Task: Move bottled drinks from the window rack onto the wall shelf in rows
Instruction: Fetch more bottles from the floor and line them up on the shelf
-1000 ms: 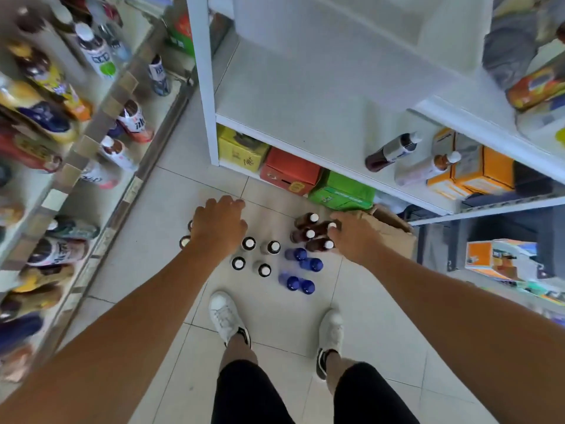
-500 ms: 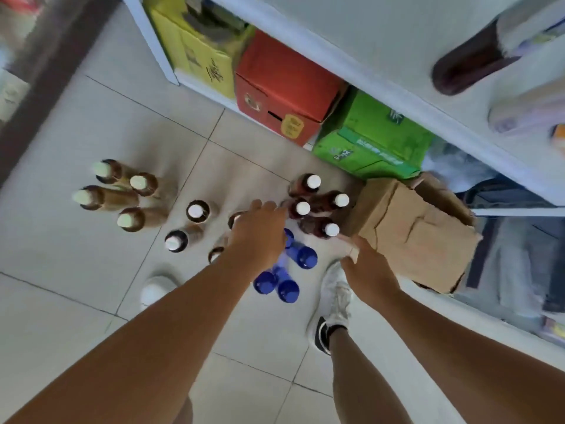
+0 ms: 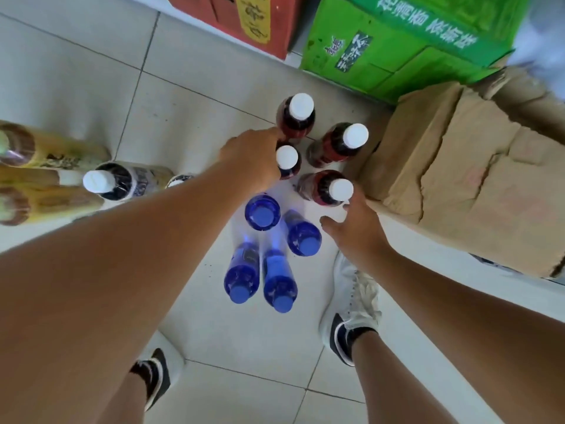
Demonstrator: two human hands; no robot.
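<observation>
Several dark drink bottles with white caps (image 3: 354, 136) stand on the tiled floor beside a brown carton (image 3: 464, 166). My left hand (image 3: 253, 157) reaches down among them, its fingers curled against the near-left dark bottle (image 3: 287, 159) and its fingertips at the far one (image 3: 296, 113). My right hand (image 3: 354, 228) touches the nearest dark bottle (image 3: 333, 189) just under its cap, with the thumb spread to the left. Several blue bottles (image 3: 263, 211) stand between my forearms. The window rack and wall shelf are out of view.
A green box (image 3: 397, 41) and a red box (image 3: 244, 19) sit against the shelf base behind the bottles. More bottles, one black-and-white (image 3: 122, 180) and several yellow (image 3: 55, 151), stand at left. My shoes (image 3: 351, 304) are just behind the blue bottles.
I have bent much closer to the floor. Both hands have come down to the dark bottles, the left moving from over the blue ones to the white-capped cluster.
</observation>
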